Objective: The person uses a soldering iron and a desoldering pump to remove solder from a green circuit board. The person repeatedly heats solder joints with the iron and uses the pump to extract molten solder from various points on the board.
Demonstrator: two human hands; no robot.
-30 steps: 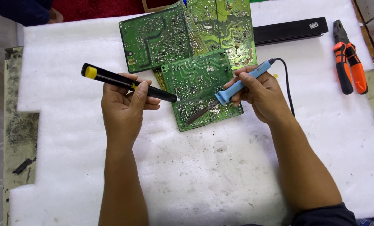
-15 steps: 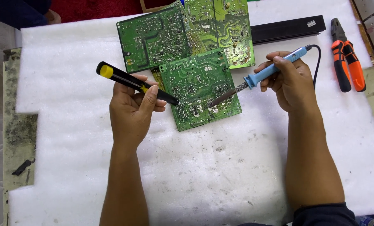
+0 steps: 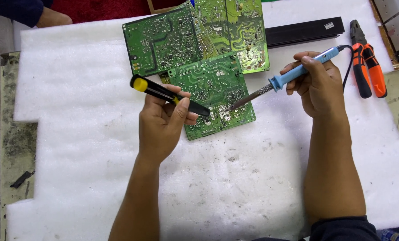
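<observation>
On the white foam sheet (image 3: 97, 67) that covers the tabletop: three green printed circuit boards, solder side up, overlapping. Nearest board (image 3: 215, 96) lies flat, glossy, with pale traces and small silver joints.

Left hand (image 3: 163, 122): closed around a black, yellow-capped pen-shaped tool (image 3: 168, 94), its tip over the nearest board's middle.

Right hand (image 3: 317, 85): closed on a blue-handled soldering iron (image 3: 293, 75) with a metal shaft; tip at, or just above, a joint near the board's right edge, contact not clear.

Progress: work on that joint appears under way; no parts lie detached.

Also present: orange-and-black pliers (image 3: 366, 62), matte black flat bar (image 3: 304, 31), foam surface fibrous, speckled with dark debris.
</observation>
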